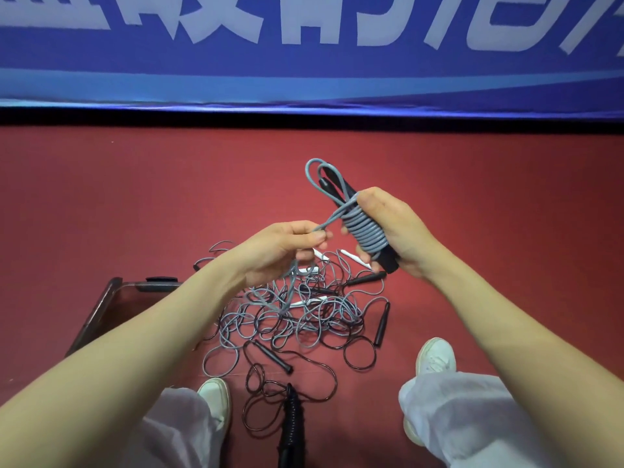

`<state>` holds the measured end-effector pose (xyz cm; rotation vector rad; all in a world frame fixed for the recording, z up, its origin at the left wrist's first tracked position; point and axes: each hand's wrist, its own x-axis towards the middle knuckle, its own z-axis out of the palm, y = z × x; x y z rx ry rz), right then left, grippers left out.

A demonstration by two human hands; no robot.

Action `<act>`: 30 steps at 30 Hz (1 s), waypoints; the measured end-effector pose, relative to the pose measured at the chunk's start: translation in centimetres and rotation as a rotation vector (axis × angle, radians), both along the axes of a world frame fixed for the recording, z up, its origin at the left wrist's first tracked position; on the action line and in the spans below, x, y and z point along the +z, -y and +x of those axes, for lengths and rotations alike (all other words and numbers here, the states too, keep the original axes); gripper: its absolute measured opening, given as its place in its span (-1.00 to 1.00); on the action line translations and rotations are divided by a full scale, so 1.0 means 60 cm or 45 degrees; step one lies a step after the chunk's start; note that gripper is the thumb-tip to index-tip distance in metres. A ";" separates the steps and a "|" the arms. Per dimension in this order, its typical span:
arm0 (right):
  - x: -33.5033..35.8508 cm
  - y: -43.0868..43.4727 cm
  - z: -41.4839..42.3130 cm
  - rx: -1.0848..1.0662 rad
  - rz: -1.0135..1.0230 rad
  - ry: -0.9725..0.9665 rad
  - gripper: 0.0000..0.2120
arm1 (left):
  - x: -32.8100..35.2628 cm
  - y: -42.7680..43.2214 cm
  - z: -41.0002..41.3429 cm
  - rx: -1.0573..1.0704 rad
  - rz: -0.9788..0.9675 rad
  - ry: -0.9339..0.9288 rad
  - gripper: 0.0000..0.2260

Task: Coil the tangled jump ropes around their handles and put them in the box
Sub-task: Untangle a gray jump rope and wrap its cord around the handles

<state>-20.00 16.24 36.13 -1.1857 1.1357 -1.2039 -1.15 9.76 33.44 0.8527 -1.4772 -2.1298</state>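
My right hand grips a pair of black handles with grey rope coiled tightly round them, held up above the floor. My left hand pinches the loose strand of that grey rope, which runs down into the tangled pile of grey and black ropes on the red floor. Loose black handles lie in the pile. A black rope partly coiled round its handles lies between my feet. The clear box stands at the left, partly hidden by my left forearm.
White handles show in the pile under my hands. My two white shoes flank the ropes. A blue banner wall closes the far side beyond the red floor.
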 end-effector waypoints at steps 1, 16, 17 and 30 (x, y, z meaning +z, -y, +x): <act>0.002 -0.002 0.000 0.053 0.010 0.039 -0.64 | 0.000 -0.001 0.002 -0.048 -0.043 -0.031 -0.92; -0.005 -0.018 -0.017 0.642 0.545 -0.065 -0.68 | 0.031 -0.027 0.005 -0.100 -0.761 0.229 -0.72; -0.006 -0.019 -0.013 0.619 0.552 -0.122 -0.60 | 0.029 -0.028 0.003 -0.081 -0.758 0.225 -0.73; -0.005 -0.027 0.001 0.619 0.480 -0.646 -0.81 | 0.003 0.011 0.028 -0.272 -1.151 0.770 -0.82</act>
